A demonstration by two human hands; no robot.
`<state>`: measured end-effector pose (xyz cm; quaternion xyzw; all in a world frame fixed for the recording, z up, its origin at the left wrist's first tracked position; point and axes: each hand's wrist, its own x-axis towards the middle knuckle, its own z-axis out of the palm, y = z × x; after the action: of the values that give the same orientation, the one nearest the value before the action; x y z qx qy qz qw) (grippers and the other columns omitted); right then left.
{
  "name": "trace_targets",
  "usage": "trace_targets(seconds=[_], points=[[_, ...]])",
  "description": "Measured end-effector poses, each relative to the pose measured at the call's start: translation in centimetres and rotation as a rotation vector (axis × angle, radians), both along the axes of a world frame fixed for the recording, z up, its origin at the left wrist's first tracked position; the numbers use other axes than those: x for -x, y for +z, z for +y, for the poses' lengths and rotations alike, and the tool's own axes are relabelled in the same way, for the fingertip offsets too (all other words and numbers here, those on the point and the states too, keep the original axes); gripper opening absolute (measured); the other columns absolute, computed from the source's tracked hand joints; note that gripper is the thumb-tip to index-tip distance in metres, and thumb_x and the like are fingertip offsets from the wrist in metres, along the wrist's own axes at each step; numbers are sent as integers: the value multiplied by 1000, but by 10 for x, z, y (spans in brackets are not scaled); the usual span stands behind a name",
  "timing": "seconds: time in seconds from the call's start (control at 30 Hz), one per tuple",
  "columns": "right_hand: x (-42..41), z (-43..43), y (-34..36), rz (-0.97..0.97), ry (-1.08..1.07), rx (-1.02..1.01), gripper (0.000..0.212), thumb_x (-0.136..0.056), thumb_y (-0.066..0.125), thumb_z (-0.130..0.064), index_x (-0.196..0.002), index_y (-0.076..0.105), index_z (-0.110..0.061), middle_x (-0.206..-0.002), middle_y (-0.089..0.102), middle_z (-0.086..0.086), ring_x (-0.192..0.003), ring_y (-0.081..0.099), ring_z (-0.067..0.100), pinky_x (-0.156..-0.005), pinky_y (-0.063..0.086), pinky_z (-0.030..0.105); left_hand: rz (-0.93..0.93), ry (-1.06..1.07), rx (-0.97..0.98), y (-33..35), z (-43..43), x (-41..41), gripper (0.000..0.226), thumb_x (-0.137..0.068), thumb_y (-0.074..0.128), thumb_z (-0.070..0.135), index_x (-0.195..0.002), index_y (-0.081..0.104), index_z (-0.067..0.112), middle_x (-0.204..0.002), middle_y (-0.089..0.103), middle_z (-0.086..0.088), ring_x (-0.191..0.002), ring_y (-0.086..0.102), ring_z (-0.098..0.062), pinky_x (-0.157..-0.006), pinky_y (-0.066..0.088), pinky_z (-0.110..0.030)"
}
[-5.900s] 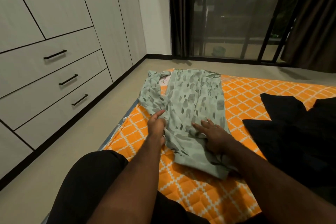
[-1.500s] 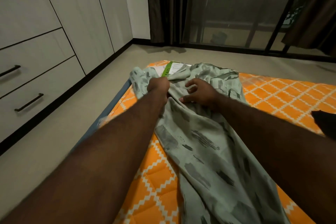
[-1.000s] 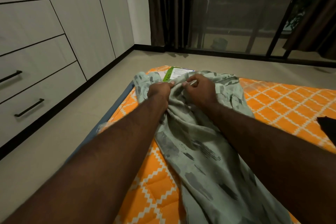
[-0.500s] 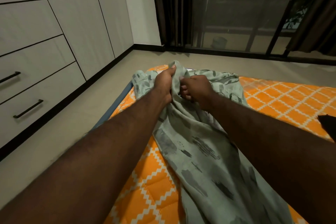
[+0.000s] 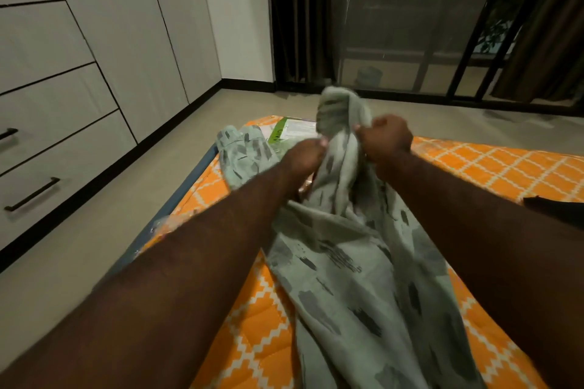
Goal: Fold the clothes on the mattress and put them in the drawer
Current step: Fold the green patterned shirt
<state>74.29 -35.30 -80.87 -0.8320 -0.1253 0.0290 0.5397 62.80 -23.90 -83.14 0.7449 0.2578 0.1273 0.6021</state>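
The green shirt (image 5: 347,262) looks soft, thin and light. It sags and bunches up, so I think it flops if you hold just one spot. Two corners, held apart, seem the best places to grab. Its far end is lifted up in both hands, and the rest lies under the arms on the orange mattress (image 5: 505,167).

The left hand (image 5: 303,155) pinches a fold. The right hand (image 5: 384,139), just beside it, is curled tight round a bunch.

I count one green shirt, one black cloth (image 5: 556,207) past the right arm, and two drawer handles (image 5: 31,194) well off to the left.
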Motion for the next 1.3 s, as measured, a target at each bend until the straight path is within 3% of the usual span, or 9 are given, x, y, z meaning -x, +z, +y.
trace_targets(seconds=[0.1,0.3,0.43,0.63,0.77,0.87,1.07,1.17,1.3], points=[[-7,-19,-35,406,102,110,28,-84,83,-17,-98,66,1,-81,64,18,-62,60,28,-63,55,38,296,70,-616,-21,-2,3,37,-91,68,45,-107,70,12,-109,69,-10,-102,62,-28,-82,48,-32],[-22,-25,-39,123,-24,-90,31,-75,84,-44,-69,71,-17,-81,75,6,-82,74,29,-79,63,50,210,214,-652,-20,-4,6,21,-90,71,34,-93,74,14,-94,73,-6,-88,65,-27,-74,51,-33],[-38,-26,-33,277,38,47,44,-81,83,-35,-105,70,0,-107,72,19,-96,71,37,-83,62,51,244,265,-720,-21,-11,13,20,-98,57,36,-101,61,17,-101,66,-6,-89,60,-28,-72,45,-35],[-9,-59,-27,22,-105,380,55,-96,66,-42,-127,54,1,-125,63,21,-115,62,41,-86,53,42,242,244,-910,-14,-36,31,42,-98,52,51,-126,47,21,-120,52,-10,-101,59,-32,-83,54,-43],[38,-88,-20,-14,64,234,39,-93,64,-46,-83,69,-9,-84,74,16,-82,72,37,-79,61,47,95,28,-972,-3,-51,48,45,-98,53,52,-65,53,21,-66,53,2,-68,57,-24,-58,42,-33],[86,-112,-21,113,235,168,44,-94,69,-39,-65,69,-7,-64,70,15,-53,66,26,-63,60,42,160,-159,-936,2,-65,67,54,-97,50,58,-55,53,23,-55,53,4,-57,53,-17,-54,40,-31],[152,-149,-26,135,335,206,34,-91,70,-53,-93,71,-19,-76,71,3,-58,66,19,-56,57,31,240,-180,-860,16,-101,111,37,-99,51,51,-75,64,26,-73,60,5,-77,61,-20,-65,39,-32],[174,-164,-31,38,392,234,44,-90,74,-44,-126,68,-19,-114,72,0,-91,70,19,-80,56,30,229,23,-888,10,-130,141,24,-93,59,45,-102,67,24,-107,63,-6,-109,57,-31,-88,43,-41],[195,-175,-33,65,296,101,29,-91,71,-21,-120,70,-22,-114,73,5,-92,70,21,-74,58,35,488,374,-545,2,-176,170,61,-88,66,49,-138,43,23,-145,36,-15,-132,36,-40,-105,37,-53]])
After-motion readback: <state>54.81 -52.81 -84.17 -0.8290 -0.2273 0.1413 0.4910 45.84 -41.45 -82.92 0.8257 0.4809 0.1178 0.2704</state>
